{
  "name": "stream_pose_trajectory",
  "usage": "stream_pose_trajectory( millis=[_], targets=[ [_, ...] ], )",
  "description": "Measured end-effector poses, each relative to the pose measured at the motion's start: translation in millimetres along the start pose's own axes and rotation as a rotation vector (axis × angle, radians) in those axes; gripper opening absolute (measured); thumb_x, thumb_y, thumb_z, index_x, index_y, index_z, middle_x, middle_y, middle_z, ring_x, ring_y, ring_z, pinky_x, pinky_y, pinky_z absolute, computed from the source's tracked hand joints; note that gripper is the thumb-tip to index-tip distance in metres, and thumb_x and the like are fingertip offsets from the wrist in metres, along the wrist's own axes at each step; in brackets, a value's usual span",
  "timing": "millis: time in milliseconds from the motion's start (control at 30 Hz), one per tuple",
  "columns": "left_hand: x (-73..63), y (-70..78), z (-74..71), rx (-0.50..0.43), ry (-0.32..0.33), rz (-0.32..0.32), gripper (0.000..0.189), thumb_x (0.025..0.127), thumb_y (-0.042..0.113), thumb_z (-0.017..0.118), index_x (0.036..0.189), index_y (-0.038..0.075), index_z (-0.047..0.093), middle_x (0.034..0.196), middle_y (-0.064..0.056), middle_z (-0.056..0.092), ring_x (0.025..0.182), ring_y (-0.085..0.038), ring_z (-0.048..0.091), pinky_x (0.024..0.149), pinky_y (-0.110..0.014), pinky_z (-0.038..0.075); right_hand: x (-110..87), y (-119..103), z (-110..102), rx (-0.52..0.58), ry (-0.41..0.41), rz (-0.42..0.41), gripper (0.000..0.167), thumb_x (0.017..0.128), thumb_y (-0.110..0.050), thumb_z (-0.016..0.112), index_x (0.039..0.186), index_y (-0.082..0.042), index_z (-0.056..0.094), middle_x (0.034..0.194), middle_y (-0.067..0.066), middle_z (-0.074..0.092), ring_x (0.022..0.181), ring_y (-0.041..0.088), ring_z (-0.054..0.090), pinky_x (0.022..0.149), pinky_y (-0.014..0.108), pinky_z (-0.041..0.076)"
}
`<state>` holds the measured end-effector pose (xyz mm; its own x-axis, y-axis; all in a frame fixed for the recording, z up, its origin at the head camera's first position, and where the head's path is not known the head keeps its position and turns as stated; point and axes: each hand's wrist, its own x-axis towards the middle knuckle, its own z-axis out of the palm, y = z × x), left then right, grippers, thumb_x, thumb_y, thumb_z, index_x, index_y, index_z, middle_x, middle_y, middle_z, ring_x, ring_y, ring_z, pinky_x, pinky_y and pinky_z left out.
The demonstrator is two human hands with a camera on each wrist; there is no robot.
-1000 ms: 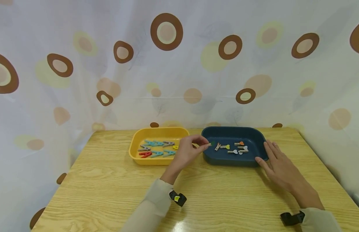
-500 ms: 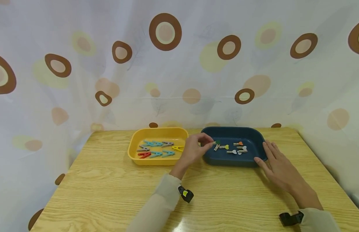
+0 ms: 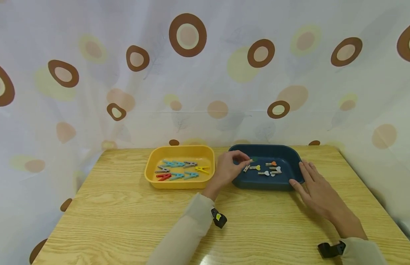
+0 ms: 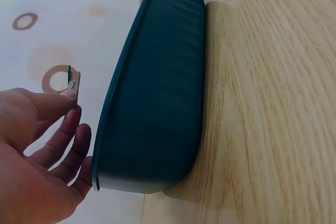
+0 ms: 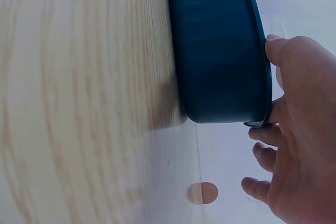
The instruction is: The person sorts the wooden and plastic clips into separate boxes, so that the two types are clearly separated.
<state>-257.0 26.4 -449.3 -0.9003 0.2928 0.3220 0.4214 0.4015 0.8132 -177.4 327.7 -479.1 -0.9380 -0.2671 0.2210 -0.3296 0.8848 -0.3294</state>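
Note:
My left hand [image 3: 226, 168] is over the left end of the dark blue tray [image 3: 264, 184]. Its thumb and index finger pinch a small wooden clothespin [image 4: 75, 83] with a green decoration, its jaws beyond my fingertips in the left wrist view. Several wooden clothespins lie inside the tray, among them one with a yellow heart [image 3: 257, 167], one with an orange heart [image 3: 273, 163] and some with white hearts. At the tray's right end rests my right hand [image 3: 319, 191], fingers extended along the side. In the right wrist view its thumb [image 5: 275, 48] touches the rim.
Left of the blue tray stands a yellow tray [image 3: 178, 185], holding several plastic clothespins in light blue, grey, red and yellow. Both trays sit near the back of the wooden table [image 3: 125, 221]. A patterned curtain [image 3: 191, 84] hangs right behind.
My left hand has moved right, from the gap between the trays to over the blue tray, carrying the green-decorated clothespin. My right hand has stayed at the tray's rim.

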Motion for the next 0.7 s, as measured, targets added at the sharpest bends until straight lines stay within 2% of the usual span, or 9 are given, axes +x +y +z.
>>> stream_pose_trajectory(
  millis=[400, 700],
  targets=[
    [1.7, 1.2, 6.6, 0.035, 0.027, 0.010, 0.005, 0.095, 0.015, 0.076, 0.096, 0.010, 0.079, 0.089, 0.003, 0.071, 0.079, -0.009, 0.061, 0.069, -0.015, 0.049, 0.5, 0, -1, 0.004, -0.004, 0.002, 0.079, 0.110, -0.040, 0.046, 0.161, 0.007, 0.010, 0.168, 0.029, 0.007, 0.155, 0.044, 0.001, 0.120, 0.064, 0.011],
    [2.0, 1.4, 10.9, 0.051, 0.011, 0.023, 0.005, 0.095, 0.013, 0.076, 0.097, 0.010, 0.079, 0.087, 0.004, 0.070, 0.075, -0.004, 0.058, 0.067, -0.015, 0.049, -1.1, -3, -4, 0.024, -0.023, 0.012, 0.080, 0.110, -0.041, 0.045, 0.161, 0.007, 0.008, 0.167, 0.030, 0.004, 0.155, 0.045, -0.001, 0.120, 0.064, 0.009]
  ],
)
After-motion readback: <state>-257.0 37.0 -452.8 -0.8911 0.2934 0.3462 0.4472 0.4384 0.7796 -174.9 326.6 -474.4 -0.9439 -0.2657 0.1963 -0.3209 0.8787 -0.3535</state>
